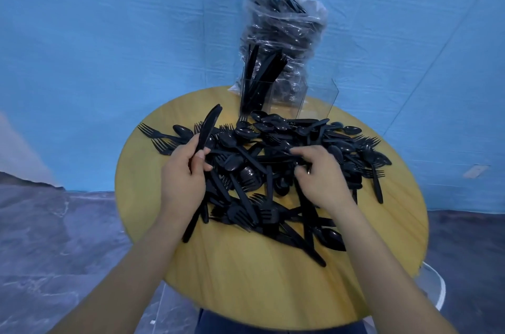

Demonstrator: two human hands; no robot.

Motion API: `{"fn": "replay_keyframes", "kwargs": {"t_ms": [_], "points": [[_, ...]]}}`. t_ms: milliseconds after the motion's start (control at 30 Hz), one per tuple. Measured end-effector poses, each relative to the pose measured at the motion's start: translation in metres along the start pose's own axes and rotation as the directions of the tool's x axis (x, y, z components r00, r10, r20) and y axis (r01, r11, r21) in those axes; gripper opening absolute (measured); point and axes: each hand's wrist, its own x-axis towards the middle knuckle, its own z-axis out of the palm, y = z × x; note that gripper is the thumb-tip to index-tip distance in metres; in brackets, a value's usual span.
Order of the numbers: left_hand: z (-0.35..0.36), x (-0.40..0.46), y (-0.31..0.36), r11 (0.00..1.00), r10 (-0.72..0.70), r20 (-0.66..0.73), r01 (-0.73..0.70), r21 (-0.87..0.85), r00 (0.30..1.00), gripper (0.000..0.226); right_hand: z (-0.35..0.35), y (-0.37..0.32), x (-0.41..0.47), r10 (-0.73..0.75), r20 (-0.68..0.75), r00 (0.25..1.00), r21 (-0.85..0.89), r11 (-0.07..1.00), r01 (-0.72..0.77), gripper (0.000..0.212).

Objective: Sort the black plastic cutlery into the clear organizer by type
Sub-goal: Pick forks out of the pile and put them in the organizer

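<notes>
A big heap of black plastic forks, spoons and knives (273, 164) covers the middle of the round wooden table (246, 279). My left hand (183, 183) grips black knives (207, 126) by the handles, blades pointing up and away. My right hand (319, 178) lies on the heap with its fingers curled around a piece of cutlery; which type is hidden. The clear organizer (284, 96) stands at the table's far edge. Its left compartment holds upright black knives (254, 79); its right compartment looks empty.
Behind the organizer a clear plastic bag (284, 30) stuffed with more black cutlery leans against the blue wall (109, 33). The near part of the tabletop is bare wood. A white chair edge (437, 287) shows at the lower right, above a grey floor (54, 238).
</notes>
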Motion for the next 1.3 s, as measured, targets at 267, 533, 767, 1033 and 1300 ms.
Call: {"fn": "replay_keyframes", "kwargs": {"t_ms": [267,533,767,1033,1300], "points": [[0.000,0.000,0.000,0.999,0.010,0.004,-0.010,0.036,1.000,0.038,0.017,-0.012,-0.012,-0.162,0.093,0.982,0.111,0.982,0.151,0.052],[0.001,-0.001,0.001,0.999,0.025,0.011,-0.025,0.047,1.000,0.038,0.010,-0.004,0.023,-0.096,0.081,0.992,-0.147,0.983,0.107,0.054],[0.001,-0.001,0.003,0.998,0.033,0.016,-0.034,0.046,0.999,0.038,0.025,-0.003,0.019,-0.122,-0.079,0.989,-0.013,0.993,0.121,0.034],[0.001,-0.002,0.004,0.999,0.031,0.011,-0.031,0.025,0.999,0.038,0.020,-0.015,0.064,-0.058,0.120,0.991,-0.340,0.936,0.096,0.046],[0.001,-0.002,0.005,0.999,0.039,0.011,-0.040,0.023,0.999,0.037,0.025,-0.017,0.071,-0.026,0.123,0.992,-0.307,0.950,0.063,0.033]]}}
